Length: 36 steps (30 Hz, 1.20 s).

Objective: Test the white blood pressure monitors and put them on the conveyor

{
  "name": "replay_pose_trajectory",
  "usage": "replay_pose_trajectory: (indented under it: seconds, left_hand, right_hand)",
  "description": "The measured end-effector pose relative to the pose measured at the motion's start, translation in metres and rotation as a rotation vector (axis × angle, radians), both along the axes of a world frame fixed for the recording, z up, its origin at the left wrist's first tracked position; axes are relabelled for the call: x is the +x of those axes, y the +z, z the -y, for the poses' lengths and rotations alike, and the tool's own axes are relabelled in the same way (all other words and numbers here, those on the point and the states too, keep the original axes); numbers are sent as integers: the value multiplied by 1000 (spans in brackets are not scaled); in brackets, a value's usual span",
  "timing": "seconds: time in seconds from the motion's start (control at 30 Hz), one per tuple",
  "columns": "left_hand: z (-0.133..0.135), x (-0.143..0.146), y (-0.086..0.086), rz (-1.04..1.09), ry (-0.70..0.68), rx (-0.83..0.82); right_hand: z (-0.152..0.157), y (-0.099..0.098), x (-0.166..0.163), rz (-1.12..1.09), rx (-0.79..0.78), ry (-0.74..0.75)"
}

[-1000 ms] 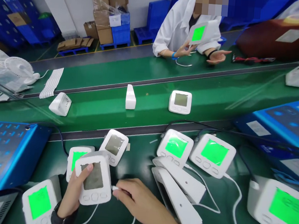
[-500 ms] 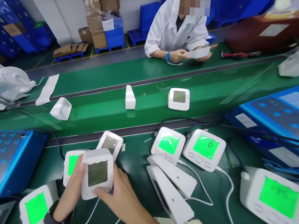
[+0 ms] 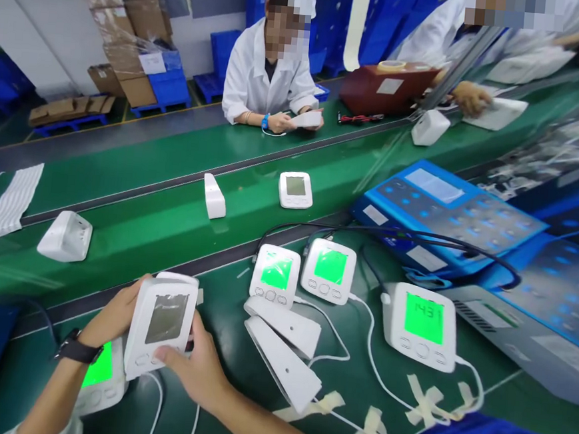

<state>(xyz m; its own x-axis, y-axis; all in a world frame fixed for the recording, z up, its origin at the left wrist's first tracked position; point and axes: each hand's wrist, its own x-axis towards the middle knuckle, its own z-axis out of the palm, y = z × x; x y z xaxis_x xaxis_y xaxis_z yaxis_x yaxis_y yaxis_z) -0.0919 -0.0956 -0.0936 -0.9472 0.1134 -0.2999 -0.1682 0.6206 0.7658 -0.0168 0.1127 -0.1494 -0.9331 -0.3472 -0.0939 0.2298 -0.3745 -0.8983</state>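
Between my two hands is a white blood pressure monitor [image 3: 167, 318] with an unlit grey screen, tilted up towards me. My left hand [image 3: 119, 310], with a black watch on the wrist, grips its left side, the fingers partly behind it. My right hand [image 3: 200, 364] holds the lower right, thumb on the front near the buttons. Behind its top edge shows part of another white monitor [image 3: 178, 278]. Below my left wrist a monitor with a lit green screen [image 3: 101, 379] stands on the bench, partly covered by my hand and the held one.
Right of my hands lie two white folded pieces [image 3: 282, 363], near monitors with green screens [image 3: 275, 276] and taped white tubes. Blue test boxes [image 3: 451, 203] stand at the right. Other monitors [image 3: 295, 189] sit on the green conveyor [image 3: 250, 204]. A co-worker [image 3: 268, 75] sits opposite, holding a white piece.
My view has swung right, bringing another co-worker's hand and more blue boxes into sight. The held monitor has turned in my hands and now covers most of the unlit one behind it.
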Motion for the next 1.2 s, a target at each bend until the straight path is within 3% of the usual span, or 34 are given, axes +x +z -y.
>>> replay_pose_trajectory:
  seconds: [0.1,0.27,0.47,0.6,0.87,1.1,1.2]
  left_hand:
    - [7,4,3,-18,55,27]
    - [-4,10,9,-144,129,-166]
    - [-24,8,12,-303,251,-207]
    - [-26,15,24,-326,314,-201]
    - [-42,47,47,-287,158,-366]
    - [-34,42,57,-193,52,-569]
    - [-21,31,53,-169,10,-513]
  right_hand:
    - [10,0,-3,31,-40,-56]
    - [30,-4,-12,29,-215,-132]
    - [36,-7,-18,14,-140,-118]
    - [33,-11,-18,39,-140,-77]
    - [22,-17,-12,-23,-35,21]
    - [18,-13,-12,-105,91,17]
    - [21,-12,-12,-104,64,-12]
